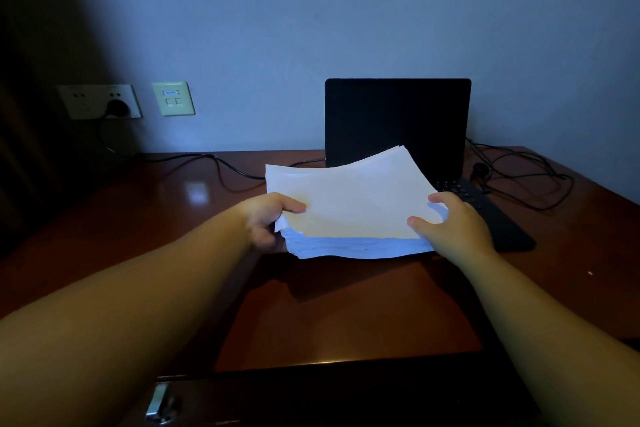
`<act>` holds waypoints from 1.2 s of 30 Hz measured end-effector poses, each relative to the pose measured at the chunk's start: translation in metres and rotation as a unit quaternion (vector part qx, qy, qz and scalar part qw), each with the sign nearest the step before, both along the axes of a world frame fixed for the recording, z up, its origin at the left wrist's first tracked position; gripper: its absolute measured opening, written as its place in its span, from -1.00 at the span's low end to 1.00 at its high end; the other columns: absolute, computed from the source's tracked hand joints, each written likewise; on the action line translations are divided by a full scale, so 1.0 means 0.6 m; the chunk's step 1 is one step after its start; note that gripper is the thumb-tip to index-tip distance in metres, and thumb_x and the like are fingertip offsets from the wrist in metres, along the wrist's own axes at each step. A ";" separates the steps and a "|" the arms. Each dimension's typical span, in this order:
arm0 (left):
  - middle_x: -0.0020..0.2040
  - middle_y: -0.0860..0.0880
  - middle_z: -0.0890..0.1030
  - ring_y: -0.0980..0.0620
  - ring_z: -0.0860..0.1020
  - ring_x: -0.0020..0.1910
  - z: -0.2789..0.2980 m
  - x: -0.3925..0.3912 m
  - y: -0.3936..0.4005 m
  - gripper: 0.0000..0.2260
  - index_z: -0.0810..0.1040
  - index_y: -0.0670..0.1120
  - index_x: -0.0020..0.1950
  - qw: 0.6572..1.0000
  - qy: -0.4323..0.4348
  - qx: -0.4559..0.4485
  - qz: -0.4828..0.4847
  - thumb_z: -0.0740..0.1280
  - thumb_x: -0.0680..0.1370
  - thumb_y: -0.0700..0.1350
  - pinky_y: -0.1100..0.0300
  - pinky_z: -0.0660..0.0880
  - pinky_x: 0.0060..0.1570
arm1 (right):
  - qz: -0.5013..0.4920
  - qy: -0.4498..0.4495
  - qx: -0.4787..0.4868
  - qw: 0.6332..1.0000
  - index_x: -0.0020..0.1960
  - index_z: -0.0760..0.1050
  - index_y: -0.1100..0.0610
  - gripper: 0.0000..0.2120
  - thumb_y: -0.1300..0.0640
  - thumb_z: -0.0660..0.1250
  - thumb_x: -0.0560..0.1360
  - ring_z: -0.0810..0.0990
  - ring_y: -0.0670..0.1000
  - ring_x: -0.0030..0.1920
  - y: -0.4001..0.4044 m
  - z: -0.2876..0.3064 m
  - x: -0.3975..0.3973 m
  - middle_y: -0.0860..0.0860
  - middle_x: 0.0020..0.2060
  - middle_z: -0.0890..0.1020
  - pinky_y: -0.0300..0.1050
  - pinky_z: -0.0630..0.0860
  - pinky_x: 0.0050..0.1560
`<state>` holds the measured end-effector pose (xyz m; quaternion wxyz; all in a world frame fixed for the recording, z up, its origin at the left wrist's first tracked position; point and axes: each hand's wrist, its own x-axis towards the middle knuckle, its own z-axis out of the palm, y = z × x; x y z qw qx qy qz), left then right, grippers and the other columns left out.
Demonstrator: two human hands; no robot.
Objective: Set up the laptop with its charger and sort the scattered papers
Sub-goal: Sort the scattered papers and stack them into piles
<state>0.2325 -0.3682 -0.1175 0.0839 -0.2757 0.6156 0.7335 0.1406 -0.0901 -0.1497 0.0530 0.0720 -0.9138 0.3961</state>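
Note:
A stack of white papers (pixel 353 204) is lifted above the desk in front of the laptop, held from both sides. My left hand (pixel 268 222) grips its near left corner, thumb on top. My right hand (pixel 450 224) grips the near right edge, thumb and a finger on the top sheet. The black laptop (pixel 398 121) stands open at the back of the desk with a dark screen; the papers hide most of its keyboard. A black charger cable (pixel 221 166) runs from a plug in the wall socket (pixel 100 101) across the desk toward the laptop's left side.
The brown glossy desk (pixel 138 218) meets the wall at the back. A tangle of black cables (pixel 526 177) lies to the right of the laptop. A second wall plate (pixel 174 98) sits beside the socket. A drawer with a metal handle (pixel 159 402) is below the front edge.

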 end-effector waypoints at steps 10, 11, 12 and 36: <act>0.21 -0.26 0.63 -0.27 0.64 -0.10 -0.018 0.095 0.010 -0.86 0.51 -0.23 0.17 0.981 -0.005 0.151 0.118 0.29 0.63 -0.24 -0.13 0.57 -0.22 | -0.144 -0.010 -0.307 0.941 0.53 0.26 0.07 -0.08 -0.25 0.52 0.31 0.50 0.16 0.31 -0.089 -0.008 0.128 0.07 0.44 0.39 0.20 0.48 0.32; 0.22 -0.27 0.61 -0.28 0.63 -0.10 -0.018 0.105 0.012 -0.85 0.51 -0.23 0.18 0.978 -0.005 0.164 0.126 0.29 0.63 -0.23 -0.13 0.56 -0.23 | -0.147 -0.033 -0.339 0.929 0.51 0.29 0.07 -0.01 -0.33 0.49 0.20 0.54 0.15 0.29 -0.100 -0.009 0.147 0.07 0.39 0.46 0.21 0.49 0.32; 0.20 -0.27 0.62 -0.28 0.64 -0.09 -0.017 0.116 0.014 -0.81 0.51 -0.23 0.23 0.975 -0.003 0.175 0.133 0.30 0.63 -0.22 -0.12 0.57 -0.25 | -0.147 -0.060 -0.380 0.911 0.47 0.33 0.08 0.01 -0.36 0.47 0.13 0.57 0.13 0.27 -0.109 -0.010 0.164 0.07 0.32 0.54 0.22 0.50 0.31; 0.01 -0.14 0.75 -0.15 0.74 -0.08 -0.024 0.175 0.031 -0.61 0.55 -0.11 0.32 0.967 0.126 0.134 0.173 0.43 0.53 -0.38 0.00 0.66 -0.21 | -0.034 -0.290 -0.631 0.718 0.32 0.50 0.20 -0.66 0.39 0.23 0.58 0.73 0.16 -0.03 -0.185 -0.007 0.223 0.14 0.09 0.70 0.00 0.66 -0.27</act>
